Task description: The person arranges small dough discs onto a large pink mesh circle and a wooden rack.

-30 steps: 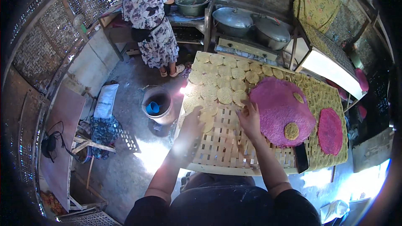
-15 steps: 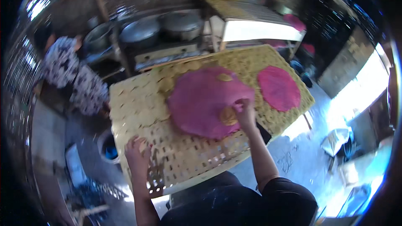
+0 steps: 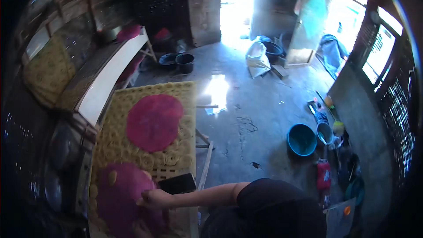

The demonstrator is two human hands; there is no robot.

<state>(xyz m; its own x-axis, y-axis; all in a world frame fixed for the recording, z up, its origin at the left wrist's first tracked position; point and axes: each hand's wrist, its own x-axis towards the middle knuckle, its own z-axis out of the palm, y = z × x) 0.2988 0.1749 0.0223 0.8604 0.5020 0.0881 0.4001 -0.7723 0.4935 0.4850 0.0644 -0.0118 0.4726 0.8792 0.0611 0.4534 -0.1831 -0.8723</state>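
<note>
A large pink round sheet point(image 3: 116, 198) lies on the slatted table at the lower left, with a small yellowish round piece point(image 3: 113, 176) on it. My right hand point(image 3: 155, 198) is over the sheet's right part, its fingers closed; a pale bit shows at the fingertips, too blurred to name. Near the lower edge a dim skin-coloured shape, perhaps my left hand point(image 3: 142, 229), lies against the pink sheet; its fingers cannot be made out. Beyond is a second, brighter pink round sheet point(image 3: 155, 122), among many yellowish coiled rounds point(image 3: 116, 105).
A black flat object point(image 3: 177, 184) rests at the table's right edge, beside my forearm. A long white-sided bench point(image 3: 112, 77) stands at the far left. On the floor are a teal basin point(image 3: 302, 139), black tubs point(image 3: 185, 63) and a white sack point(image 3: 257, 59).
The view has swung to the right, bringing in the doorway and floor. My right hand stays over the large pink sheet; my left hand, earlier open on the table's left, is now barely visible.
</note>
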